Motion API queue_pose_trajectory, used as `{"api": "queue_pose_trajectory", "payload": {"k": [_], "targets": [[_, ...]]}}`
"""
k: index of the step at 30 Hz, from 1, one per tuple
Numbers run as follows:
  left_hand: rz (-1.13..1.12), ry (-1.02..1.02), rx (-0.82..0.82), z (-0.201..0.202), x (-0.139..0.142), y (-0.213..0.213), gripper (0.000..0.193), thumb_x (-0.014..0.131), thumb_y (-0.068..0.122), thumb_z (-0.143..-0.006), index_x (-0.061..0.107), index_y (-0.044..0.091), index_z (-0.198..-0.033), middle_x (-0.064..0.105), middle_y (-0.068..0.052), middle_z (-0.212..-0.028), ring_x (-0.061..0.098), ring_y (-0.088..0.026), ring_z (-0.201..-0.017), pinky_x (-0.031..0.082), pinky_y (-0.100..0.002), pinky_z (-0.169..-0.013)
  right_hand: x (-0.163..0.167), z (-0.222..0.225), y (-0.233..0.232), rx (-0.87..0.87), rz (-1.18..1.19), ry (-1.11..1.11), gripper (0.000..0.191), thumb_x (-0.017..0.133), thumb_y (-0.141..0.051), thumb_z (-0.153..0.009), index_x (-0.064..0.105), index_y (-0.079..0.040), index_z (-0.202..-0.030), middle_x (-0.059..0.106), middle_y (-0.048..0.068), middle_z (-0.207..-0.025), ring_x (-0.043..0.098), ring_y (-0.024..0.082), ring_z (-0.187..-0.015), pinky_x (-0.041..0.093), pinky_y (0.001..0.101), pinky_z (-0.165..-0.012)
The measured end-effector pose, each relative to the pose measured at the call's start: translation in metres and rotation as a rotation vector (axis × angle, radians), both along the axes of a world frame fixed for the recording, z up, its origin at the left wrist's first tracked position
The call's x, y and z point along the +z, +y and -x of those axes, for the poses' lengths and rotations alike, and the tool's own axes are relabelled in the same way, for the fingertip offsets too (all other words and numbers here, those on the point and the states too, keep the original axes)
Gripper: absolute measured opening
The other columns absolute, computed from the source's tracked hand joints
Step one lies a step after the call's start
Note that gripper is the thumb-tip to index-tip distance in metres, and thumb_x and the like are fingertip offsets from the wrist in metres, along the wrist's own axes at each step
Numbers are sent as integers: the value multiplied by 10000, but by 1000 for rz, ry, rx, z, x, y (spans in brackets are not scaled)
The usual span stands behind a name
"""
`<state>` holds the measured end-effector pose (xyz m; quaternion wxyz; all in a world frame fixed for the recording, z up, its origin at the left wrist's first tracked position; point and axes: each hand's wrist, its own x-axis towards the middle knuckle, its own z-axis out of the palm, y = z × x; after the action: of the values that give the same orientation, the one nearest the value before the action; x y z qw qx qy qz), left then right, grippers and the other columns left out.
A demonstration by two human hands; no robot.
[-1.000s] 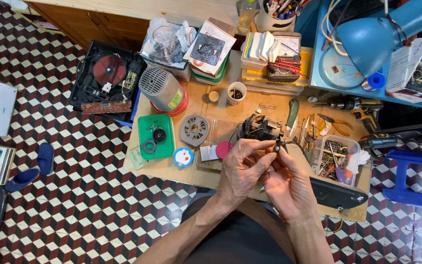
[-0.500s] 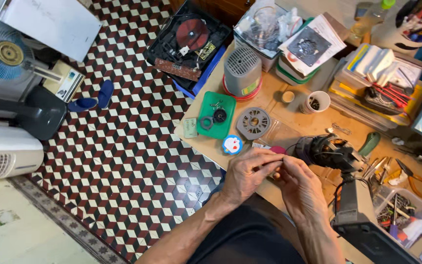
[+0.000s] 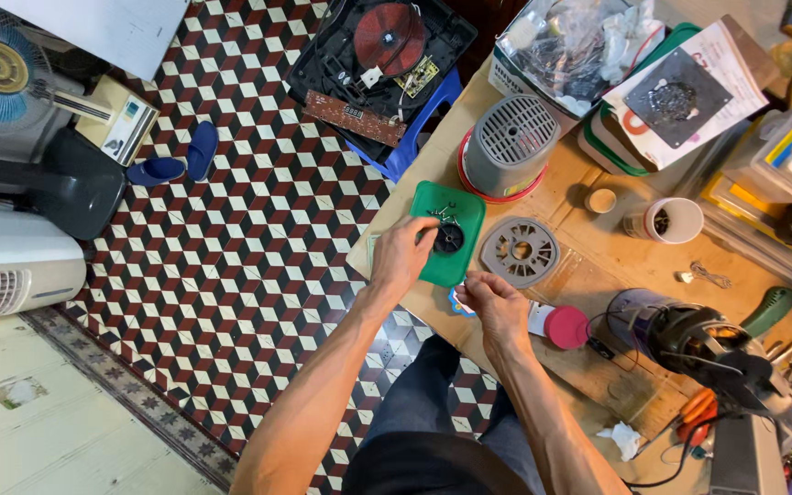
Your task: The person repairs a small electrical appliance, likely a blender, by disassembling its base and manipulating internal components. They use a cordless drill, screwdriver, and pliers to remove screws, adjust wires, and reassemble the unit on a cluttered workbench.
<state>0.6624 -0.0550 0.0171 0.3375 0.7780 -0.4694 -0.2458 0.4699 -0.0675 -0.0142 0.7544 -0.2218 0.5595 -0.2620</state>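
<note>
Your left hand [image 3: 402, 257] rests with fingers spread on the green tray [image 3: 459, 217] at the table [image 3: 616, 385] edge; your right hand [image 3: 497, 307] pinches shut, contents hidden.

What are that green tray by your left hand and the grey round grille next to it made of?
Green tray: likely moulded plastic, with an even colour, rounded corners and a slight sheen. Grey grille: probably matte plastic too, with moulded spokes and slots, though painted metal can't be ruled out.
</note>
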Motion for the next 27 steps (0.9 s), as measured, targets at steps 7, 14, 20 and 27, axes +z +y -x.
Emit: {"api": "queue_pose_trajectory", "payload": {"k": [7, 14, 20, 27], "targets": [[-81, -194, -239, -17, -62, -42, 131, 718, 174, -892, 750, 112, -1003, 707, -119, -973, 698, -367, -832, 562, -476, -727, -39, -34, 3, 135, 141, 225, 202, 668, -50, -920, 701, 54, -1089, 761, 126, -956, 747, 179, -847, 565, 273, -728], [-104, -212, -294, -14, -67, -48, 125, 749, 223, -883, 750, 118, -949, 707, -93, -941, 700, -351, -823, 551, -475, -720, -22, -45, 3, 246, 325, 439, 180, 661, -86, -933, 680, 37, -1063, 768, 129, -916, 753, 157, -818, 588, 273, -747], [-121, -238, -346, -14, -73, -56, 130, 763, 229, -856, 741, 116, -918, 710, -81, -935, 701, -339, -809, 553, -472, -706, -16, -44, 4, 338, 658, 536, 158, 704, -36, -882, 689, 30, -1024, 645, 122, -1080, 699, 194, -817, 562, 310, -774], [-93, -120, -340, -17, -57, -58, 139, 768, 212, -856, 746, 93, -924, 722, -72, -889, 709, -271, -779, 565, -420, -686, -12, -42, 5, 346, 625, 540, 146, 711, -61, -920, 701, 20, -1041, 654, 119, -1007, 685, 181, -812, 574, 311, -768]]}}
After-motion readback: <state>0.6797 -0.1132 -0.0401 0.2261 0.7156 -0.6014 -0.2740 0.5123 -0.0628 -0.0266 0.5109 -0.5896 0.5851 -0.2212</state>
